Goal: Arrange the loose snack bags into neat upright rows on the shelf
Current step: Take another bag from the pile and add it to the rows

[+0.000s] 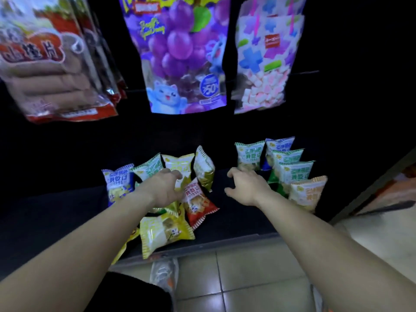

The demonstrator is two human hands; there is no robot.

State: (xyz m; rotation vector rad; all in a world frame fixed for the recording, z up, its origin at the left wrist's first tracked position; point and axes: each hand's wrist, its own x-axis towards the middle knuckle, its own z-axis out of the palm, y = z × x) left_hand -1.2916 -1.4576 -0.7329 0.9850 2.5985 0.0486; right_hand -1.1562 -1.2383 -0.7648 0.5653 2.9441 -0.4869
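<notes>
Two forearms outstretched: left hand point(164, 188) at centre frame, fingers curled down onto loose snack bags point(166, 230) (grip unclear); right hand point(245, 185) right of centre, fingers spread, loosely bent, empty, just beside upright bags point(295, 174) on shelf point(236, 221).

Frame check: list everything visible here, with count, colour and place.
loose snack bags: about seven; blue, green, yellow, gold, red; heaped on the shelf's left
upright snack bags: five; green, blue, orange; rowed on the shelf's right
shelf: one; black; bottom level
grape candy bag: one; purple; hanging above, centre
marshmallow bag: at least one; pastel; hanging upper right
red snack packs: several; red and brown; hanging upper left
floor tiles: beige; below the shelf
shoe: one; pale; on the floor
left hand: over the loose heap, grip unclear
right hand: fingers loosely spread, holding nothing, beside the row
</notes>
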